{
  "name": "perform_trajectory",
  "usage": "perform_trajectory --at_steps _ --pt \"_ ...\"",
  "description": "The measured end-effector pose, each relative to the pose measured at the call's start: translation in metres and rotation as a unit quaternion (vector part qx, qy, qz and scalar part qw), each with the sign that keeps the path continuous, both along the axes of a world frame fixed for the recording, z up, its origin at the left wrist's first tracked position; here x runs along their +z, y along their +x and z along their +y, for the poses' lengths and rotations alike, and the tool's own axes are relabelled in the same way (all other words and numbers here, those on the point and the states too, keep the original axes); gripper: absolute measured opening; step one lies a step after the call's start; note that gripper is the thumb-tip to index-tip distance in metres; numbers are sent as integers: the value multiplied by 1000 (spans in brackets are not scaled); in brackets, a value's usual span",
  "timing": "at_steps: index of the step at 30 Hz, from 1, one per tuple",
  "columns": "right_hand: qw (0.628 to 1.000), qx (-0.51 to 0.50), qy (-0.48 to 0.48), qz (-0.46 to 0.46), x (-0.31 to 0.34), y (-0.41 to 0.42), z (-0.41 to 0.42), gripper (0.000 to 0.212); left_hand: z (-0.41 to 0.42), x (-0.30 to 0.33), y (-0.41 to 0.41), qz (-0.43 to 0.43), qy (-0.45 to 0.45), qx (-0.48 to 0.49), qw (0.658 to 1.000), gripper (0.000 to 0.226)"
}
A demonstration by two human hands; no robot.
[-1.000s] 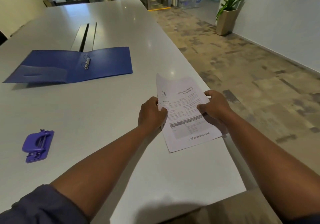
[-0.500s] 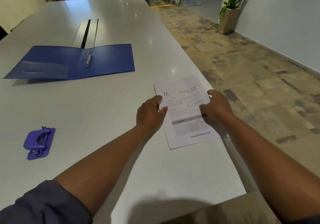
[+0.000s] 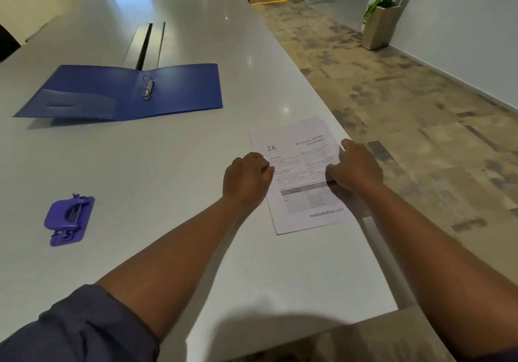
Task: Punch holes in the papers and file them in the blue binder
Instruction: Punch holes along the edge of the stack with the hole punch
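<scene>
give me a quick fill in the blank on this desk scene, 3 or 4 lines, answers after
1. The binder lying open on the table is ____ in colour.
2. The large number printed near the top of the papers is ____.
3. The purple hole punch lies on the person's ____ side of the papers.
4. The left hand and right hand both rest on the ____.

Missing words: blue; 26; left; papers

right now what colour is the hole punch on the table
Purple; the hole punch shows clearly in the head view, near the table's left side.
</scene>
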State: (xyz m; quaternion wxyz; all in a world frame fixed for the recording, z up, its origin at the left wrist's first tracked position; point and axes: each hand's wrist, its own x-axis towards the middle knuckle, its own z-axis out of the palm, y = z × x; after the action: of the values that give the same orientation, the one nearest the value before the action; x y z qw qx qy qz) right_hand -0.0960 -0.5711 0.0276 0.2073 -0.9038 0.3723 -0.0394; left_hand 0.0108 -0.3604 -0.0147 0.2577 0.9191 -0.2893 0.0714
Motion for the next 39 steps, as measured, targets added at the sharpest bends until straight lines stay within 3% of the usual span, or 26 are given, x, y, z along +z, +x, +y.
perform_trajectory --at_steps 4,9,12,21,29,39 --pt "992 72 -105 -6 -8 0 17 62 0 -1 0 -8 9 -7 1000 33" --pt "967 225 -118 -6 -22 4 49 59 -1 -3 0 -21 22 -6 1000 32" --pt "956 266 -120 22 -34 5 54 65 0 -4 0 -35 32 -13 999 32" --pt "957 259 -126 38 -45 4 55 68 1 -4 -1 -47 31 -19 998 34" --pt "959 257 -114 37 -43 5 53 68 1 0 0 17 -14 -7 1000 29" --pt "959 260 -94 56 -30 15 52 65 -2 9 1 75 -4 -1 997 26"
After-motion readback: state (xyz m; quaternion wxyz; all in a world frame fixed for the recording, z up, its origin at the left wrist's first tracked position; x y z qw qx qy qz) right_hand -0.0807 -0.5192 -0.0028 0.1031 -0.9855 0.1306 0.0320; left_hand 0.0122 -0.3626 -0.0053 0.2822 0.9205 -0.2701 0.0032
